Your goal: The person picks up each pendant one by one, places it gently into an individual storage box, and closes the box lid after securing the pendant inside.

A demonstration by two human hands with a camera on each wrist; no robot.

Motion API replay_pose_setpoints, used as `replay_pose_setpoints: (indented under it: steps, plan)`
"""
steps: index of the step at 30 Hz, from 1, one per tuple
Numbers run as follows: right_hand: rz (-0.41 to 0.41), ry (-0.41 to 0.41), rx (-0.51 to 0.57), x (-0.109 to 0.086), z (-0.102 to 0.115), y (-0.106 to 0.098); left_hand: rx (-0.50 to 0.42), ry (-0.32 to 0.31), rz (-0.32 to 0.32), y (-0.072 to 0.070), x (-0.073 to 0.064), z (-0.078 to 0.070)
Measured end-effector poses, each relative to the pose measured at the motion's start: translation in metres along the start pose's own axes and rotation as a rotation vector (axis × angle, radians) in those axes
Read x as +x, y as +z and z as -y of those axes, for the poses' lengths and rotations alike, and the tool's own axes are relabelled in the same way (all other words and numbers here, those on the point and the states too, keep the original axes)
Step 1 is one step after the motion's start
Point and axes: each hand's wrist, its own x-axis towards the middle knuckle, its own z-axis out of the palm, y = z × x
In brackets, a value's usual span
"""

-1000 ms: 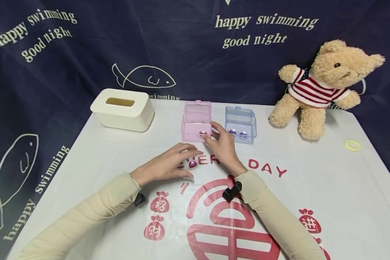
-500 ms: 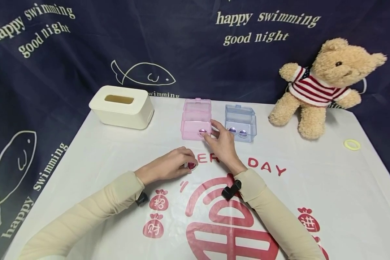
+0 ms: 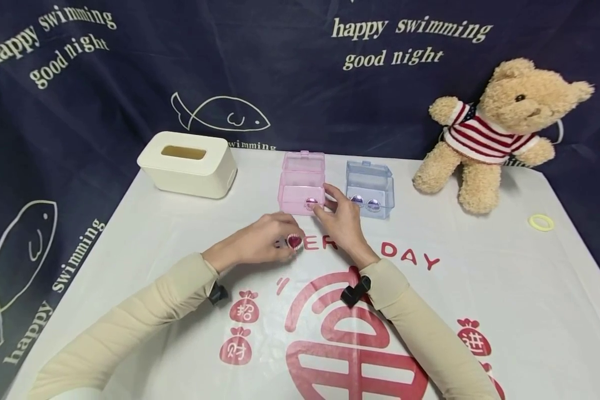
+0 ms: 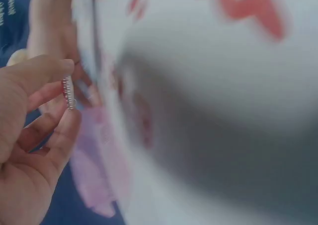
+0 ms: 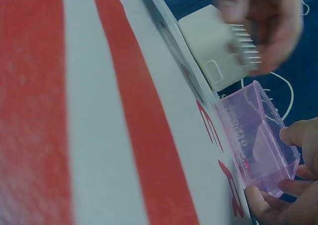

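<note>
My left hand (image 3: pixel 257 239) pinches a gem charm (image 3: pixel 294 241) with a dark red heart and a sparkling rim. The left wrist view shows the charm (image 4: pixel 68 92) edge-on between thumb and fingertips. My right hand (image 3: pixel 344 225) grips the right side of an open, clear pink box (image 3: pixel 292 194); thumb and fingers lie about the box wall (image 5: pixel 253 130) in the right wrist view. Inside the pink box sits one purple gem charm (image 3: pixel 311 204). Just right of that hand stands an open, clear blue box (image 3: pixel 380 189) holding two purple gem charms (image 3: pixel 373 205).
A cream tissue box (image 3: pixel 185 166) stands at the back left. At the back right sits a teddy bear (image 3: pixel 490 139) in a striped shirt, with a yellow ring (image 3: pixel 541 223) nearby on the white tablecloth (image 3: pixel 530 311). A dark blue curtain (image 3: pixel 300 72) hangs behind.
My left hand has closed its fingers on the red-heart gem charm and raised it from the tablecloth. My right hand keeps its hold on the pink box.
</note>
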Motion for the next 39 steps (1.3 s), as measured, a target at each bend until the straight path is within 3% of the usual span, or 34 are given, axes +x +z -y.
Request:
replay_pose_setpoints:
  steps: [8,15,23,30,34,39]
  plan:
    - [0.0,-0.01,0.017,0.001,0.001,0.001,0.04,-0.016,-0.168,-0.04,0.017,0.01]
    - [-0.006,-0.012,0.008,0.0,-0.001,0.0,0.054,-0.091,-0.214,-0.056,0.041,0.027]
    - [0.006,-0.01,0.027,0.001,0.002,0.0,0.076,-0.175,-0.174,-0.06,0.062,0.047]
    - [-0.006,-0.015,0.014,0.001,0.001,0.0,0.054,-0.279,-0.09,-0.054,0.07,0.06]
    - [-0.013,-0.016,0.002,0.002,0.002,0.0,0.069,-0.265,-0.046,-0.048,0.073,0.063]
    - [-0.012,-0.018,0.023,0.001,0.001,0.001,0.153,-0.188,0.017,-0.041,0.078,0.063]
